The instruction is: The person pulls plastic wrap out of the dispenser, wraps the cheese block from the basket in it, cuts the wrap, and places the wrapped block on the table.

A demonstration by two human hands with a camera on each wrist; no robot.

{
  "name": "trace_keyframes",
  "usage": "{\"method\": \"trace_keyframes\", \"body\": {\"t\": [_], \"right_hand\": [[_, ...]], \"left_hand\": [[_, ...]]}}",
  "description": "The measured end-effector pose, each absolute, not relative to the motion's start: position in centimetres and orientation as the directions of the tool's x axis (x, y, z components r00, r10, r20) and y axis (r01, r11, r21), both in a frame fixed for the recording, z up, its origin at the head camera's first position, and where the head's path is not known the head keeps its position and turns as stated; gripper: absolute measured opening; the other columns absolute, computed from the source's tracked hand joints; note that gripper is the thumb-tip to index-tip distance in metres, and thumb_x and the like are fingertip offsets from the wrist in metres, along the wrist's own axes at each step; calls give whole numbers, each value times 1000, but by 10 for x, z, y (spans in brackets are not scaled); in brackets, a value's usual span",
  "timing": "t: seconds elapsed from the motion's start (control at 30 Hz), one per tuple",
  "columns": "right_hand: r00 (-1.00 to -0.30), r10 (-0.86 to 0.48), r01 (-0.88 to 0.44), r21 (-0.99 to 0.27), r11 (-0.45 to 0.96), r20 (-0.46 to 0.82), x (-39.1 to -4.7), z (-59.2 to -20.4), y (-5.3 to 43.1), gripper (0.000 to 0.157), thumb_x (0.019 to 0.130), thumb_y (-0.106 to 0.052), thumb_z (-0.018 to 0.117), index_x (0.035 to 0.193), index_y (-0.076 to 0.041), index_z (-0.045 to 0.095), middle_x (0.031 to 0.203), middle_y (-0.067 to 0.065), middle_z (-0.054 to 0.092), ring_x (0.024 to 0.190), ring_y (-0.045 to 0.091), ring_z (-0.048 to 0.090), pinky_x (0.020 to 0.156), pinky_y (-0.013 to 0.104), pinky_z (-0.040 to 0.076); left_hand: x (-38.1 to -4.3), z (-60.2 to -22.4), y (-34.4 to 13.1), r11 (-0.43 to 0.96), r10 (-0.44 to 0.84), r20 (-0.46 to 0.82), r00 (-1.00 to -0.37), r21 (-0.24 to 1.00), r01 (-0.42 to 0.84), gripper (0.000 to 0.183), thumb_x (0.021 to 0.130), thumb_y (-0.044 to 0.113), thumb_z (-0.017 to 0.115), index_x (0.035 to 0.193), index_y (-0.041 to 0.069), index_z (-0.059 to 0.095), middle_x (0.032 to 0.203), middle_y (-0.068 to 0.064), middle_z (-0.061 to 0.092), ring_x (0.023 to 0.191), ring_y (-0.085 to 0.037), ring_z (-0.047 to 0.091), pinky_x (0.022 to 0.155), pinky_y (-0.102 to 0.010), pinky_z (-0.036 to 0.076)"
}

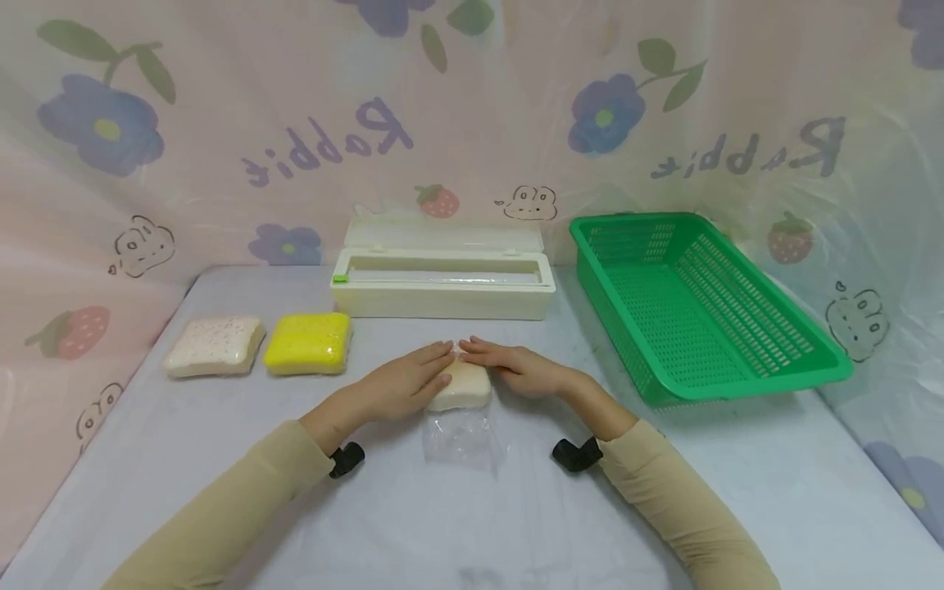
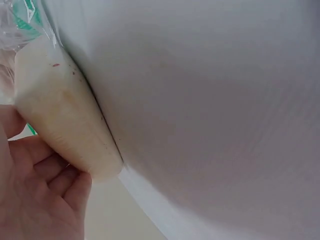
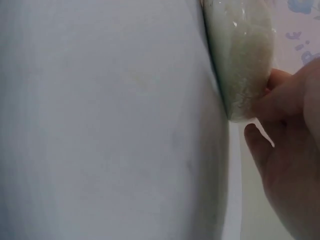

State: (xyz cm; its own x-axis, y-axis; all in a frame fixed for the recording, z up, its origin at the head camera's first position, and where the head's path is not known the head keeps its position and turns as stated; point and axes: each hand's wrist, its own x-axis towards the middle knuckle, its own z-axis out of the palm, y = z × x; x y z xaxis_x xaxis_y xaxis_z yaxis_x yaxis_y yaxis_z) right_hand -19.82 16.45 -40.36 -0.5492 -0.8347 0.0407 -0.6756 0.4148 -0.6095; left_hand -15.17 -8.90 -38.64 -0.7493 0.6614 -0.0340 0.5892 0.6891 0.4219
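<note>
A cream-coloured block (image 1: 466,388) with rounded edges lies on the table in front of me, with clear plastic film (image 1: 460,440) spread out from its near side. My left hand (image 1: 404,383) rests on the block's left side and top, fingers mostly straight. On the other side, my right hand (image 1: 525,369) touches the far right edge with its fingers extended. The left wrist view shows small reddish specks on the block (image 2: 65,100) and fingertips against its side. In the right wrist view, shiny film covers the block (image 3: 242,55) beside the fingers.
Left of the hands lie a speckled whitish block (image 1: 214,346) and a yellow block (image 1: 307,344). Behind stands a white cling film dispenser (image 1: 442,301), its lid raised. A green plastic basket (image 1: 737,385) is at the right. A printed curtain (image 1: 479,106) surrounds the table.
</note>
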Motion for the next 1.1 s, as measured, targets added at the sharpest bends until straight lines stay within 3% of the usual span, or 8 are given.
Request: {"method": "trace_keyframes", "body": {"t": [0.17,0.33,0.5,0.7,0.93,1.1], "right_hand": [[-573,-814,-665,-634,395,94,-197,-404,165,50,96,5,37,143,-8,44,155,7,32,146,24,22,117,45,23],[-707,-675,-511,-812,283,209,-194,-404,167,41,95,4,47,136,4,49,146,19,44,138,32,37,110,42,36],[-780,-606,-406,-863,301,156,-191,-405,169,42,94,6,50,135,13,44,140,27,46,129,40,46,104,39,43],[-732,-672,-441,-831,340,113,-183,-404,171,57,88,10,54,141,11,34,148,26,37,135,41,39,106,46,39],[-647,-755,-654,-583,482,102,-175,-402,170,85,78,0,68,151,-6,26,158,18,17,144,36,21,112,53,28],[-624,-779,-680,-539,496,70,-172,-400,166,91,79,-9,75,153,-11,22,160,16,10,146,34,19,111,54,30]], "left_hand": [[-152,-383,-88,694,645,1,-764,417,586,51,104,31,38,146,2,37,154,-15,30,143,-32,28,116,-48,26],[-153,-384,-90,667,605,129,-786,458,588,42,100,20,47,137,1,47,148,-16,41,138,-32,37,114,-46,30],[-150,-387,-96,666,587,209,-782,424,613,41,94,3,49,135,-1,49,145,-16,44,136,-32,40,112,-45,33],[-139,-387,-102,693,569,173,-804,425,582,58,84,-6,55,141,-4,40,149,-19,37,138,-34,36,112,-47,32],[-129,-391,-98,724,570,118,-813,395,565,85,74,9,79,145,-1,33,154,-20,27,140,-36,32,111,-48,33],[-127,-393,-92,737,567,134,-813,358,573,87,74,15,81,145,-3,34,154,-22,26,140,-37,32,111,-48,33]]}}
